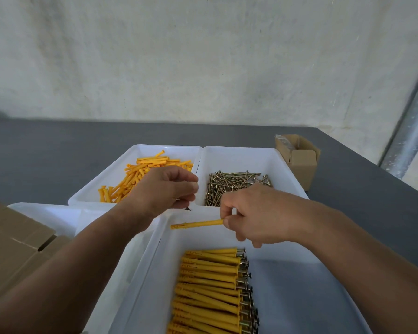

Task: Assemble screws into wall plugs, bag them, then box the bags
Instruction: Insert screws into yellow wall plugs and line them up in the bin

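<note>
Closest to the lens, a white plastic tray [299,285] held a neat stack of yellow wall plugs with screws already seated [210,285], their metal heads pointing right. At far left sat brown cardboard boxes [15,239], and just beside them another white tray [46,213], partly hidden by the left forearm. Behind, on the dark grey desk [46,153], a third white tray [101,189] carried loose yellow plastic plugs [140,174]. The left hand [164,189] hovered over that tray's right edge, fingers curled inward; whether they pinched anything could not be told. Touching it on the right, a fourth white tray [285,169] held a heap of brass-coloured screws [234,184]. The right hand [258,213] hung over the near tray's far rim, thumb and forefinger pinching one end of a single yellow wall plug [196,224] that pointed left. Farther right stood a small open cardboard carton [302,160], with a grey metal pole [410,133] beyond the desk's edge.
</note>
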The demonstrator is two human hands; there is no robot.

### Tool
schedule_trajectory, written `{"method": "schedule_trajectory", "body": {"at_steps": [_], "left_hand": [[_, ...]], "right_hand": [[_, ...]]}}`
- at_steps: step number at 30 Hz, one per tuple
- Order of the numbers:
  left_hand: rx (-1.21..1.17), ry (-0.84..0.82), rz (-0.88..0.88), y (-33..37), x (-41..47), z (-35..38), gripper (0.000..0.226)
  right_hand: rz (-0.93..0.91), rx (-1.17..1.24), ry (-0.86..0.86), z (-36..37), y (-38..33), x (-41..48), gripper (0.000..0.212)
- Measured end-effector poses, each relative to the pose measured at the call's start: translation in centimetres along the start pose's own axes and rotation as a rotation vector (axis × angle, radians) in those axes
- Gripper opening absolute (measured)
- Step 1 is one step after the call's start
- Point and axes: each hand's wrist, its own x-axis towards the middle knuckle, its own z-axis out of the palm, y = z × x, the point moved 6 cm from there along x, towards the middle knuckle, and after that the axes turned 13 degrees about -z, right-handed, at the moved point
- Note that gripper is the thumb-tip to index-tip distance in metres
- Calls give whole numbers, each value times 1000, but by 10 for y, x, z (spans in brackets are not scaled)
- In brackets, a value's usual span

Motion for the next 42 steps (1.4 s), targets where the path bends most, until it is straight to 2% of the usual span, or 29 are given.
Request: {"method": "schedule_trajectory", "body": {"at_steps": [4, 8, 11, 17, 20, 24, 31, 35, 38, 40, 42], "left_hand": [[99, 263, 31, -8, 10, -25, 6], [480, 500, 67, -14, 13, -39, 7], [710, 555, 44, -21, 19, -41, 17], [945, 540, -25, -36, 30, -43, 46], [1015, 470, -78, -43, 37, -42, 57], [1097, 366, -131, -51, 43, -40, 70], [1178, 298, -146, -54, 48, -39, 78], [1209, 296, -151, -54, 49, -39, 79], [1255, 277, -139, -54, 50, -37, 80], [1269, 282, -142, -53, 50, -37, 80], [1274, 289, -144, -52, 50, -37, 81]], "right_hand": [[87, 55, -130, 4, 2, -7, 16], [128, -31, -288, 18, 4, -4, 22], [98, -153, -332, 30, 2, 0, 26], [89, -253, -412, 41, 2, 4, 26], [125, -229, -454, 48, 5, 4, 28], [136, -164, -424, 49, 7, 4, 31], [162, -94, -445, 55, 7, 4, 32], [110, -50, -328, 39, 6, 4, 26], [36, -94, -7, 7, 9, 8, 22], [29, -166, 249, -13, 20, 11, 30], [90, -173, 391, -20, 38, 10, 40]]}}
